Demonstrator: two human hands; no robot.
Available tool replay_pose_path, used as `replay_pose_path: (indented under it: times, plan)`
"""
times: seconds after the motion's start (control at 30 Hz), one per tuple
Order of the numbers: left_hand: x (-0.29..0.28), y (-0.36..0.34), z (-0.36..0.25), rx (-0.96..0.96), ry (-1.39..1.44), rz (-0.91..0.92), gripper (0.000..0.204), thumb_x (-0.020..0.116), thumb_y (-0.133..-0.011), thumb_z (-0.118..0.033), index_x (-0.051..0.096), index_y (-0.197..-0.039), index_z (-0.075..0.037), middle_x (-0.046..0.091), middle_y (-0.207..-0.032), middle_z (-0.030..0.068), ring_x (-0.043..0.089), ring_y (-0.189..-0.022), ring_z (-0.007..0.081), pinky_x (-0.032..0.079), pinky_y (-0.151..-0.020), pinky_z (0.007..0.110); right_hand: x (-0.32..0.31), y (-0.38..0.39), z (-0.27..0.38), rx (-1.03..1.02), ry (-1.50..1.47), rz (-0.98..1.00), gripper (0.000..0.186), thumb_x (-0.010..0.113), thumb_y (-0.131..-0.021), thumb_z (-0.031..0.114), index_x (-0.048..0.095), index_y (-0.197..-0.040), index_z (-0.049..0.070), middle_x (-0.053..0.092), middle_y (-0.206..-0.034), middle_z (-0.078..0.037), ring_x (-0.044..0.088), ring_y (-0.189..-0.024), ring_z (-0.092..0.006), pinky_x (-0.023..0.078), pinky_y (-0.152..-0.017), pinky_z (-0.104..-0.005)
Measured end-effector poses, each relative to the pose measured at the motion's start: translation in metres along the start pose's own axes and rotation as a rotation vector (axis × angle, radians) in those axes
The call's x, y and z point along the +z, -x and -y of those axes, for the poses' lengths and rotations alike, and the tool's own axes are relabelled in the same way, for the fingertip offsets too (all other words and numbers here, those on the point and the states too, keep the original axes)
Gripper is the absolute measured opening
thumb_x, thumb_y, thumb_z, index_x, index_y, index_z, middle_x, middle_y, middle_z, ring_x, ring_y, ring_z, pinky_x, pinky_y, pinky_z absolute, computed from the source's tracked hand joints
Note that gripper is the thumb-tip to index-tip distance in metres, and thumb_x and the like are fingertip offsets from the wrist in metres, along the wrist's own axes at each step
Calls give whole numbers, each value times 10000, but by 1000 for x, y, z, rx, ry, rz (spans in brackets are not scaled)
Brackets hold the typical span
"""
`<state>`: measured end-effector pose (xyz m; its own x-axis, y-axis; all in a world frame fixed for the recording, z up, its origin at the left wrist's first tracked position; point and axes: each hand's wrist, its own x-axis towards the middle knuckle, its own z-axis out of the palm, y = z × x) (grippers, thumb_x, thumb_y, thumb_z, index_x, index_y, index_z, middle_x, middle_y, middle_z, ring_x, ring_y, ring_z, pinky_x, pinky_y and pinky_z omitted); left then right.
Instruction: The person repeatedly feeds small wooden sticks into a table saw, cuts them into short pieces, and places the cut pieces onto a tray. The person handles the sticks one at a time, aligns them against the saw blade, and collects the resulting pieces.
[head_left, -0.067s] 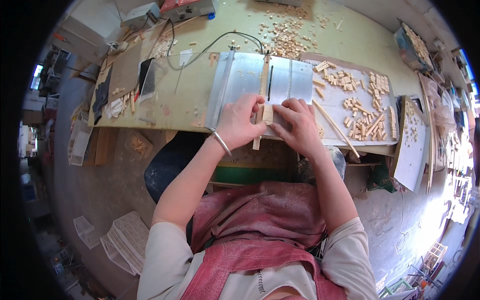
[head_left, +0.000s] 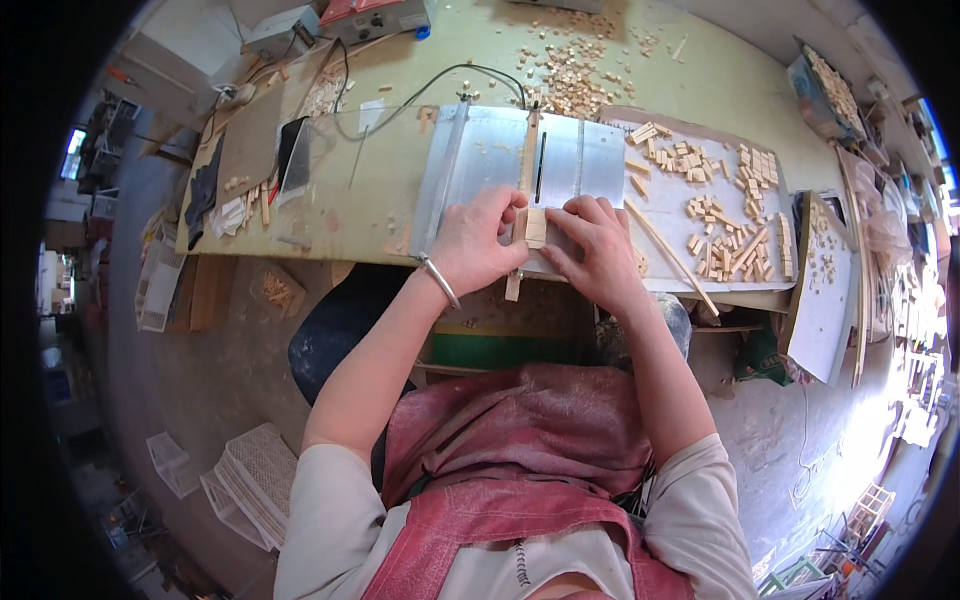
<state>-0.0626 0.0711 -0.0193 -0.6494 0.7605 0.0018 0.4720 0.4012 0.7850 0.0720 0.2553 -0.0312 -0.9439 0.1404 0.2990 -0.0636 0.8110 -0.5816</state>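
Barely shifted since a moment ago: left hand [head_left: 478, 245] and right hand [head_left: 592, 250] in the same spots on the metal saw table [head_left: 480, 160], the wooden strip [head_left: 524, 215] between them as before. Left fingers curled, pinching the strip from its left; right fingers bent, pressing it from the right. Strip lying flat along the guide, near end jutting past the bench edge. Small cut wood blocks [head_left: 715, 215] scattered right on a white board [head_left: 665, 195]; black cable [head_left: 440, 85] behind.

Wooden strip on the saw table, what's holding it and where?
Both hands, left hand and right hand, pinch the wooden strip near its lower end on the metal saw table.
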Motion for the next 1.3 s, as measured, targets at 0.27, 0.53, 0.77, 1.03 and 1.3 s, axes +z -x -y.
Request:
replay_pose_path:
  times: [0.27,0.53,0.77,1.03,1.3]
  plan:
    - [2,-15,10,194,-187,-66,430,819,-759,-145,673,-1159,-82,653,-970,64,646,-818,227,575,-779,355,2,-13,-9,-19,7,-10,431,824,-862,194,743,-1273,94,649,-1139,-79,597,-1112,-301,435,-951,-443]
    - [0,-33,14,170,-153,-36,404,819,-745,-164,678,-1114,-77,648,-975,64,645,-833,222,576,-786,352,3,-23,-16,-15,16,-8,439,829,-862,195,739,-1274,71,656,-1138,-87,603,-1120,-302,434,-957,-436]
    - [-1,-45,18,176,-150,-59,417,808,-730,-182,676,-1110,-72,638,-974,64,627,-822,224,563,-777,364,1,-34,-20,20,11,17,447,819,-884,192,730,-1298,46,662,-1143,-104,603,-1147,-304,427,-996,-430]
    - [-6,-62,17,122,-126,-10,432,807,-683,-226,665,-1068,-92,678,-1034,93,691,-967,300,540,-869,453,2,-46,-30,21,37,4,437,829,-860,200,741,-1268,69,665,-1163,-94,602,-1151,-306,441,-1003,-441]
    - [-7,-75,20,118,-132,-5,442,818,-683,-254,667,-1073,-110,685,-1039,90,695,-991,300,533,-882,459,1,-57,-39,26,9,-4,429,833,-847,228,747,-1235,68,675,-1144,-95,614,-1159,-306,437,-1018,-445]
